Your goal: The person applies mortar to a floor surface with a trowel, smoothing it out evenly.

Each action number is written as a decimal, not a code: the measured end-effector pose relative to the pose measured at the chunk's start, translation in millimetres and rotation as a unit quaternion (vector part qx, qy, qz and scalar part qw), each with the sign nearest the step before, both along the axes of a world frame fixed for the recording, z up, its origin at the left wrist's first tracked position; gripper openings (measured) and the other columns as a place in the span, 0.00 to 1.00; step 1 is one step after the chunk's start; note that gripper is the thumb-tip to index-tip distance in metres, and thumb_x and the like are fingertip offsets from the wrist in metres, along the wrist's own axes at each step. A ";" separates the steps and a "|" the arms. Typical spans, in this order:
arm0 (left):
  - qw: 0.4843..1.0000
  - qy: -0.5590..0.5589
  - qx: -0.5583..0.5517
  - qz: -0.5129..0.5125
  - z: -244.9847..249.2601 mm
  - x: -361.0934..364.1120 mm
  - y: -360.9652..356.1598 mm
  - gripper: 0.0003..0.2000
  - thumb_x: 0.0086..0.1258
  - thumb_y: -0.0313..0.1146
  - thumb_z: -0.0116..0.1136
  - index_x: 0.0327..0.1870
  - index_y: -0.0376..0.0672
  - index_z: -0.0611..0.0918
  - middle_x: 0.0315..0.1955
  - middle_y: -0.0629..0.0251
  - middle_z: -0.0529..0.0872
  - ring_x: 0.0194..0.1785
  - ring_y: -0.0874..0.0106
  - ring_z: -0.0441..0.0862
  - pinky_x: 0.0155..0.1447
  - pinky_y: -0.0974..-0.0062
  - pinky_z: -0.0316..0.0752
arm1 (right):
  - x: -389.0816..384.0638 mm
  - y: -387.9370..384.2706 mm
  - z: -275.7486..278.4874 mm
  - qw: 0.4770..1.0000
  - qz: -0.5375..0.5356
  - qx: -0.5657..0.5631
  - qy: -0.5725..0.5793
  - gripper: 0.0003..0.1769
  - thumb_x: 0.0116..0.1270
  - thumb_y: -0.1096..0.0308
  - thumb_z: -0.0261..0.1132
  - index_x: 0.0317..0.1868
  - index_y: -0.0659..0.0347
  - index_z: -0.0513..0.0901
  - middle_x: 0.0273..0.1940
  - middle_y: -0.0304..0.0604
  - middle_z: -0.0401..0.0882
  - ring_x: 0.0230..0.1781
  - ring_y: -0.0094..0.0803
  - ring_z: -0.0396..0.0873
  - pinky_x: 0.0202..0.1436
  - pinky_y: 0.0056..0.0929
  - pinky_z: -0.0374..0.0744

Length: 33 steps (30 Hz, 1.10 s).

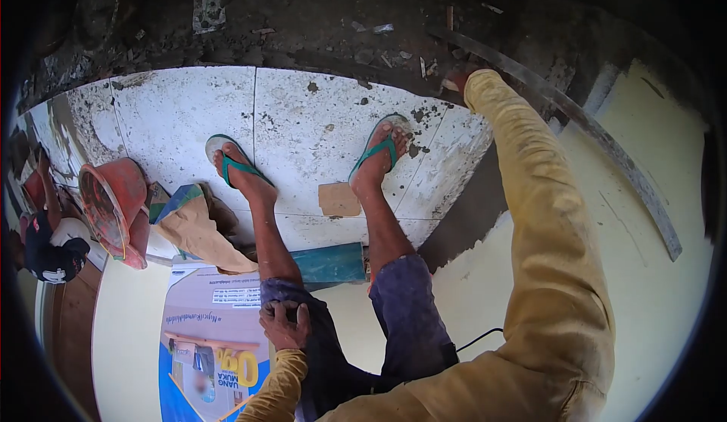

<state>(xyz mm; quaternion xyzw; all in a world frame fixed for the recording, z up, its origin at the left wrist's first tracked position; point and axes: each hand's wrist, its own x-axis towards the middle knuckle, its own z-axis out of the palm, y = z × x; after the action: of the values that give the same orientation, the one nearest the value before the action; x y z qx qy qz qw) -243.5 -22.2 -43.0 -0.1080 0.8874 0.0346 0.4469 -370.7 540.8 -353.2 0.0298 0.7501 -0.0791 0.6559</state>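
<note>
My left hand [285, 326] rests on the knee of my dark shorts [326, 346], fingers loosely apart and holding nothing. My right arm, in a dusty tan sleeve, stretches out to the edge of the white tiles [303, 104]. At its end my right hand [455, 82] is small and in shade by the dark, rough ground; its fingers are not clear. Close beside that hand and arm lies a long, flat grey bar [606, 142], running from the ground over towards the pale wall. It looks curved through the lens.
Red buckets [113, 202] and a torn paper sack [201, 221] lie left. A cardboard piece [339, 200] is between my sandalled feet. Rubble [379, 28] litters the dark ground. A printed banner [204, 331] hangs below left. Another person [53, 248] works far left.
</note>
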 end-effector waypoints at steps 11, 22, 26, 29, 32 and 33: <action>1.000 -0.007 -0.017 -0.019 1.2 -1.4 8.9 0.12 0.56 0.44 0.68 0.36 0.49 0.84 0.47 0.50 0.74 0.53 0.46 0.72 0.53 0.46 0.71 | 41.2 56.3 42.5 0.998 -0.006 -0.018 -0.058 0.41 0.49 0.53 0.73 0.66 0.52 0.73 0.62 0.51 0.76 0.64 0.47 0.74 0.67 0.39 0.72; 1.000 -0.010 -0.018 -0.021 2.8 -7.4 14.2 0.11 0.56 0.43 0.68 0.36 0.49 0.84 0.47 0.51 0.74 0.53 0.47 0.72 0.53 0.46 0.70 | 20.1 8.4 -42.2 0.993 -0.075 -0.015 -0.085 0.41 0.50 0.53 0.73 0.66 0.51 0.72 0.62 0.51 0.76 0.64 0.47 0.73 0.67 0.40 0.72; 0.999 -0.009 -0.022 -0.033 1.1 -5.3 14.2 0.12 0.56 0.43 0.68 0.36 0.49 0.84 0.47 0.50 0.75 0.53 0.47 0.72 0.54 0.47 0.70 | -2.3 -27.3 -57.9 0.993 0.017 -0.007 -0.113 0.35 0.55 0.51 0.70 0.65 0.44 0.74 0.65 0.46 0.74 0.64 0.43 0.74 0.64 0.42 0.74; 0.999 -0.008 -0.015 -0.034 1.0 -3.5 6.3 0.12 0.56 0.44 0.68 0.36 0.49 0.84 0.46 0.49 0.75 0.52 0.47 0.73 0.55 0.48 0.69 | 12.2 -16.4 -64.1 0.995 0.076 -0.050 -0.028 0.31 0.58 0.51 0.69 0.63 0.43 0.76 0.66 0.44 0.72 0.64 0.43 0.73 0.62 0.44 0.75; 0.999 0.025 0.004 -0.032 1.1 -1.5 3.4 0.12 0.56 0.45 0.68 0.33 0.48 0.84 0.43 0.47 0.77 0.50 0.46 0.73 0.54 0.49 0.69 | 21.9 -8.9 -10.6 0.998 0.030 -0.057 0.002 0.32 0.55 0.51 0.71 0.61 0.47 0.77 0.64 0.46 0.74 0.63 0.47 0.73 0.62 0.42 0.74; 1.000 0.019 -0.002 -0.018 3.5 -6.2 7.8 0.12 0.56 0.45 0.67 0.33 0.48 0.84 0.44 0.47 0.77 0.50 0.46 0.74 0.55 0.49 0.69 | 42.9 -2.4 -8.0 0.998 -0.043 -0.040 0.016 0.33 0.54 0.51 0.71 0.61 0.48 0.77 0.63 0.47 0.75 0.63 0.47 0.73 0.62 0.42 0.74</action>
<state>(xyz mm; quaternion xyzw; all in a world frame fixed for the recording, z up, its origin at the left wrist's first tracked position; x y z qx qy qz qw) -249.7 -14.5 -39.5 -0.0921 0.8977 0.0267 0.4299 -327.8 538.4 -361.2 0.0340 0.7547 -0.1375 0.6406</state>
